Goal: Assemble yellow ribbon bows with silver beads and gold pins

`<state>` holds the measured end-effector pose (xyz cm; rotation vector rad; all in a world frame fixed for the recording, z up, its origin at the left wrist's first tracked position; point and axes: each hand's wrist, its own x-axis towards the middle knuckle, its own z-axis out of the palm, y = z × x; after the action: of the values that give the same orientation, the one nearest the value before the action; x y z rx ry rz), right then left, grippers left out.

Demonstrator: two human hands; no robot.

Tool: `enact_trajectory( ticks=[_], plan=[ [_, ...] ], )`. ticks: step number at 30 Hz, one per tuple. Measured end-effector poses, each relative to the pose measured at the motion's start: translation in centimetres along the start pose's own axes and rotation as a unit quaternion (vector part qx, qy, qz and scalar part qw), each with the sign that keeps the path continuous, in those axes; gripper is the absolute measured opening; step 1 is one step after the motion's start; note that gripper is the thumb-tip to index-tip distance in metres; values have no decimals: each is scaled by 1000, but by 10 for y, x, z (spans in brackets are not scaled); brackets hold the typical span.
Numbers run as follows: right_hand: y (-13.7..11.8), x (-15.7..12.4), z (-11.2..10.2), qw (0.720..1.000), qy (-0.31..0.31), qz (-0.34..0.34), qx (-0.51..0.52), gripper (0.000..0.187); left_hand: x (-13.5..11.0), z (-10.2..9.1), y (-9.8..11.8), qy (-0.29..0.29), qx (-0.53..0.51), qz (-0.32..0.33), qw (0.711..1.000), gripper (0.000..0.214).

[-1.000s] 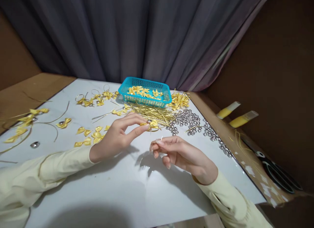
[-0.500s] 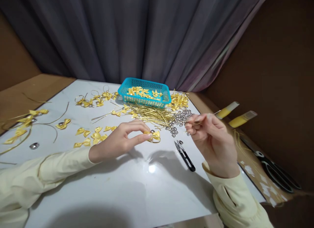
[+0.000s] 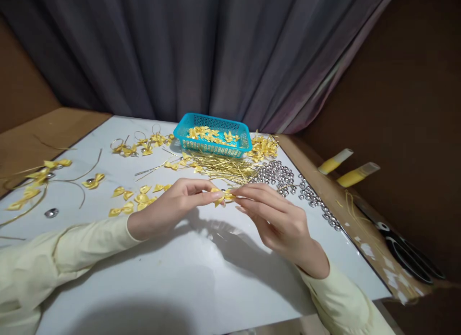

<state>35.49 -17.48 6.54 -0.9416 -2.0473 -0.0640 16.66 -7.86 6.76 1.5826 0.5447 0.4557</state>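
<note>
My left hand (image 3: 180,200) is closed, pinching a yellow ribbon bow (image 3: 218,201) above the white tabletop between thumb and fingertips. At the bow's middle sits a small silver piece. From the other side my right hand (image 3: 279,219) meets the bow with its fingertips pressed together. A thin gold cord (image 3: 285,186) sticks out behind the right fingers, which seem closed on it. Where exactly the cord runs at the bow is hidden by the fingers. Several loose yellow bows (image 3: 142,199) lie just left of the hands.
A turquoise basket (image 3: 183,142) with yellow bows stands at the back. Gold cords (image 3: 226,167) lie before it, silver beads (image 3: 275,173) to their right. More bows (image 3: 94,181) and curled cords are on the left. Black-handled scissors (image 3: 406,253) and two yellow-filled tubes (image 3: 358,175) lie right.
My right hand has moved left and down, from held up apart to the bow. It now covers the black thread snips, and more silver beads show at right. The left hand stays nearly in place.
</note>
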Motion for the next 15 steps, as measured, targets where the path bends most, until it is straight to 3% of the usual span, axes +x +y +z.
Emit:
enact_trajectory(
  ticks=[8,15],
  plan=[
    [-4,-1,-1,997,17,78,2,26,0,0,3,-6,73,11,997,24],
    [-8,5,-3,979,-26,186,74,19,1,1,-5,-11,219,112,969,20]
  ],
)
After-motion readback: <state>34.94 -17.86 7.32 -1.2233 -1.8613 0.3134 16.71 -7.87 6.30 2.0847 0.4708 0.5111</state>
